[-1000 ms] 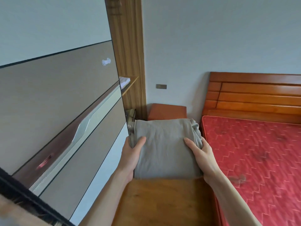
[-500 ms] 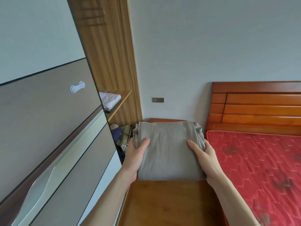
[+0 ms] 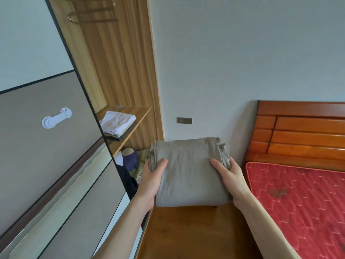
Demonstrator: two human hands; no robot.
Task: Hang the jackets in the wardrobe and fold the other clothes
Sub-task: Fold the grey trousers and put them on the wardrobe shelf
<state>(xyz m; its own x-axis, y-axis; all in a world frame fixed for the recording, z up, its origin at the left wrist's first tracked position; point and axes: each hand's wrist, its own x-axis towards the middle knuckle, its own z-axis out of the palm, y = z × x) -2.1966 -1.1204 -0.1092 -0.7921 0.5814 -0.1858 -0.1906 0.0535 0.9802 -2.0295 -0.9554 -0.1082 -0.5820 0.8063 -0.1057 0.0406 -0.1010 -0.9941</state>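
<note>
A folded grey-beige garment (image 3: pixel 188 171) is held flat in front of me, above the near wooden surface (image 3: pixel 196 232). My left hand (image 3: pixel 152 181) grips its left edge with the thumb on top. On the right edge sits my right hand (image 3: pixel 230 181), gripping the same way. The open wardrobe (image 3: pixel 119 71) is to the left, with a wooden shelf (image 3: pixel 138 116) that carries a folded white garment (image 3: pixel 117 123) on top of a darker folded one.
A sliding wardrobe door (image 3: pixel 46 146) with a white handle (image 3: pixel 57 118) fills the left. Empty hangers (image 3: pixel 89 14) hang at the top of the wardrobe; dark clothes (image 3: pixel 128 161) lie below the shelf. A red mattress (image 3: pixel 302 199) and wooden headboard (image 3: pixel 302 131) are on the right.
My view has turned left and up toward the open wardrobe, showing more of its shelf and hangers. Both hands keep the same grip on the folded garment.
</note>
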